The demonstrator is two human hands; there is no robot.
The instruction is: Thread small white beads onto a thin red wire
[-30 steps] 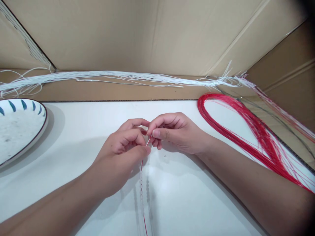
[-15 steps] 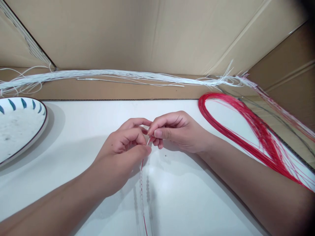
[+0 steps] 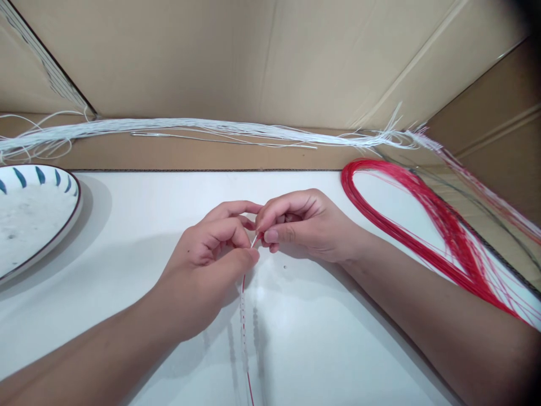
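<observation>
Thumb and index finger of my left hand (image 3: 211, 262) pinch a thin red cord (image 3: 250, 386), which hangs down toward the bottom edge. Small clear beads (image 3: 243, 324) sit on it in a row below that hand. Close beside, my right hand (image 3: 302, 225) is closed on the upper end, where a short white strand and a red strand show between the two hands. The fingertips of both hands nearly touch. What lies inside the right fingers is hidden.
A plate (image 3: 40, 217) with blue marks holds small clear pieces at the left. Red cords (image 3: 380, 234) lie looped at the right. White cords (image 3: 190, 127) and a needle (image 3: 160, 135) lie on the cardboard ledge. One tiny bead (image 3: 284, 267) rests on the white table (image 3: 321, 338).
The hands have shifted very slightly, and a little more of the white strand shows between them. Both grips stay closed.
</observation>
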